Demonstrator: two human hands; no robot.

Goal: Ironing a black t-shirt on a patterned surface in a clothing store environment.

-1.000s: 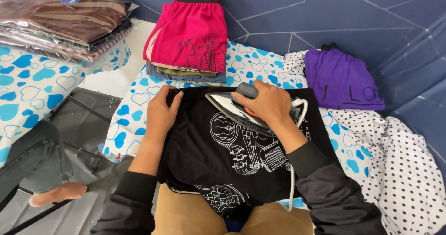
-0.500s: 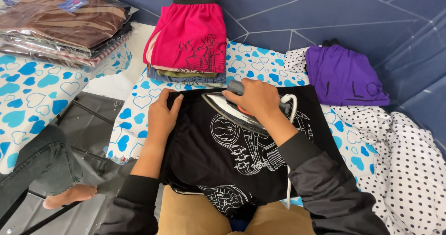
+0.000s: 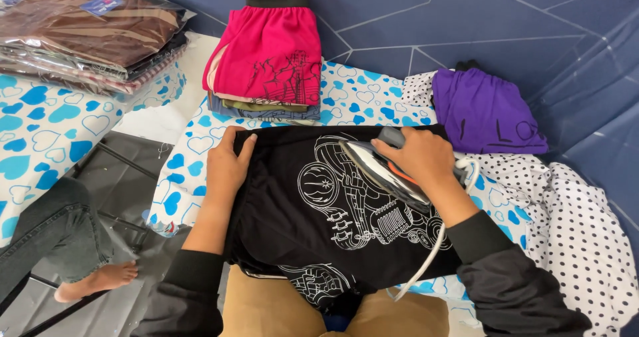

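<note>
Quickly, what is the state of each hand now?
Left hand: open, pressing flat on the black garment near its upper left edge.
Right hand: closed around the handle of the iron, which rests on the garment.

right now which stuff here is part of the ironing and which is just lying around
In use:
- iron, gripped by the right hand
- black printed garment, pinned flat by the left hand
- heart-print ironing surface

Lying about:
- folded pink-topped stack
- purple garment
- polka-dot cloth
- bagged brown clothes
</note>
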